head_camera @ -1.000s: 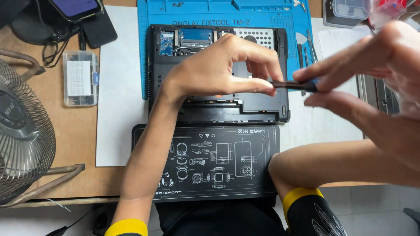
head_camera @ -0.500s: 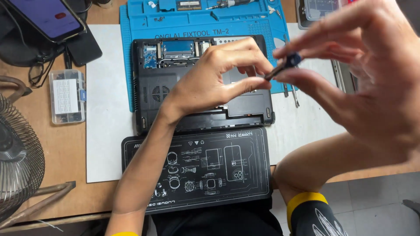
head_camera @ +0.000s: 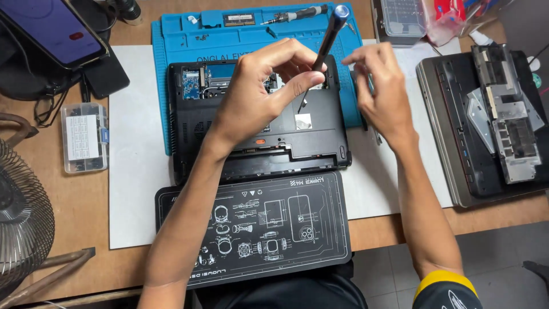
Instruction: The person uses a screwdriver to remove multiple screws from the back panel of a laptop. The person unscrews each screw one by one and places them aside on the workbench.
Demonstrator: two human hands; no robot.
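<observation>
My left hand pinches a dark screwdriver between thumb and fingers, its shaft tilted and the tip down over the open underside of the black laptop. My right hand hangs just beside it, fingers loosely curled and holding nothing I can make out. I judge I'm in the middle of working screws out of the laptop's base; the tip needs seating square in a screw head before I turn, though I can't tell whether it touches one yet. The laptop lies on a blue repair mat, which sits on a white sheet over a wooden desk. A black patterned mat lies nearest me. A second opened laptop is at my right, a small clear parts box and a wire fan at my left.
</observation>
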